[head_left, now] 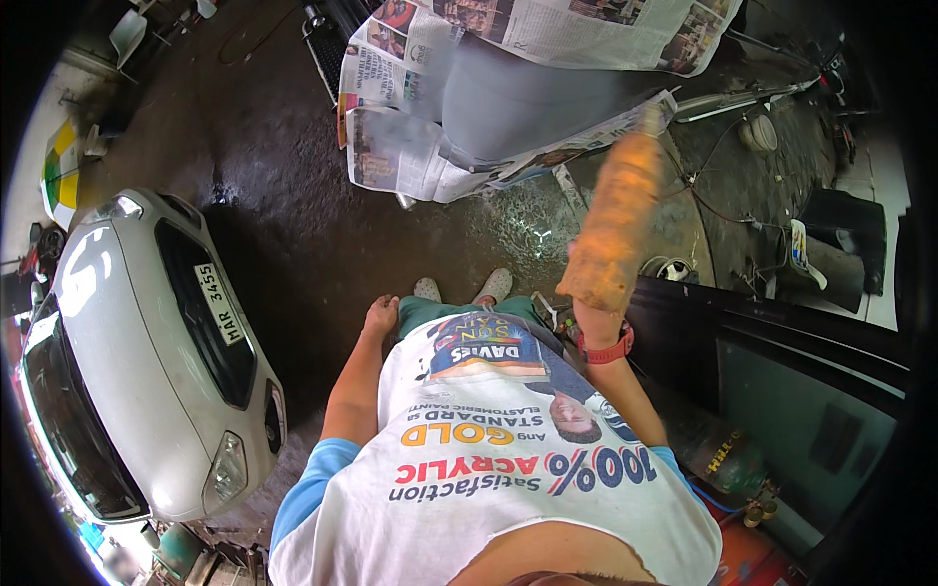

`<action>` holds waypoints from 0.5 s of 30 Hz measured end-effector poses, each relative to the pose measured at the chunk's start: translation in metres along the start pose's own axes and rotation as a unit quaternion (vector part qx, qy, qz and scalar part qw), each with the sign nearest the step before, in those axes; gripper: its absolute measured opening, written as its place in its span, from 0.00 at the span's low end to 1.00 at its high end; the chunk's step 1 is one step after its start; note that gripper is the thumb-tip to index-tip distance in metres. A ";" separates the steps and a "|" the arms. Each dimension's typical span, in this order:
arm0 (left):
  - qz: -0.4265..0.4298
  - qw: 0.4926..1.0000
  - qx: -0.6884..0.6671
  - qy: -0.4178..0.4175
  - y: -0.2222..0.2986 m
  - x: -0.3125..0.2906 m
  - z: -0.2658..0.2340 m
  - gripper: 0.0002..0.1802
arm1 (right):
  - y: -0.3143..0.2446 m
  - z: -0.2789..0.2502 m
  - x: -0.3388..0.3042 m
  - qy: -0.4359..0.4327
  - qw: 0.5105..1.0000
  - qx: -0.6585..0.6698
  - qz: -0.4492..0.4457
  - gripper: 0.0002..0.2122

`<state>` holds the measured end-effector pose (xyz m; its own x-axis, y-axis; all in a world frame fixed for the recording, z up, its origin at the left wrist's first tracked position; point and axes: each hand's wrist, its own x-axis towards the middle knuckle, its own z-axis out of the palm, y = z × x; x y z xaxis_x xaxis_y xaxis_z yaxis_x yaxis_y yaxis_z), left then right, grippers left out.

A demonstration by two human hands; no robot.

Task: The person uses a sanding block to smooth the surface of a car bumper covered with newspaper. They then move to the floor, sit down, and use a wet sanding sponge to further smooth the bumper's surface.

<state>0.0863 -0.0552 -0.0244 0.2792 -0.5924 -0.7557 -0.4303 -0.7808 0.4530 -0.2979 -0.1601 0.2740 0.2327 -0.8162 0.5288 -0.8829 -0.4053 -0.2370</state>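
My right hand (616,215) is hidden inside a long orange-brown covering, like a work glove, smeared by motion. A red watch (608,350) sits at that wrist. The covered hand reaches forward to the near right edge of a smooth grey panel (528,103); whether it touches the panel, or what it may hold, I cannot make out. Sheets of newspaper (386,161) wrap around the panel's edges. My bare left hand (383,314) hangs beside my left thigh, its fingers foreshortened and partly hidden, with nothing visible in it.
A silver-white car (117,322) stands close on my left. The dark floor (264,137) looks wet in places. On my right are a dark glossy panel with glass (811,400), a greenish cylinder (733,454) and black parts (845,234). A hose (718,210) trails over the floor at the right.
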 end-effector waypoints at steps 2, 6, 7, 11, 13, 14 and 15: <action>-0.013 1.000 0.014 -0.003 -0.009 -0.001 0.005 0.32 | -0.003 -0.005 0.007 0.004 0.975 0.201 0.097 0.18; -0.047 0.999 0.009 -0.021 -0.037 0.011 0.016 0.32 | -0.034 -0.017 0.050 -0.018 0.859 0.468 0.207 0.27; -0.043 0.999 0.020 -0.023 -0.035 0.011 0.014 0.32 | -0.042 -0.022 0.062 -0.056 0.906 0.384 0.168 0.30; -0.037 0.999 0.024 -0.027 -0.027 0.005 0.010 0.32 | -0.055 0.004 0.076 -0.168 0.962 0.213 0.010 0.29; -0.020 0.999 0.018 -0.024 -0.021 0.003 0.008 0.33 | -0.058 0.033 0.067 -0.237 0.953 0.186 0.014 0.26; -0.003 1.000 0.021 -0.021 -0.015 0.001 0.005 0.33 | -0.058 0.044 0.061 -0.268 0.947 0.175 0.022 0.25; 0.013 1.000 0.021 -0.017 -0.010 -0.003 0.002 0.33 | -0.059 0.057 0.055 -0.299 0.939 0.166 0.027 0.24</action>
<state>0.0882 -0.0451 -0.0279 0.2384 -0.6052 -0.7595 -0.4735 -0.7552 0.4532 -0.2096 -0.2044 0.2711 0.4659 -0.8846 -0.0203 -0.7479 -0.3814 -0.5433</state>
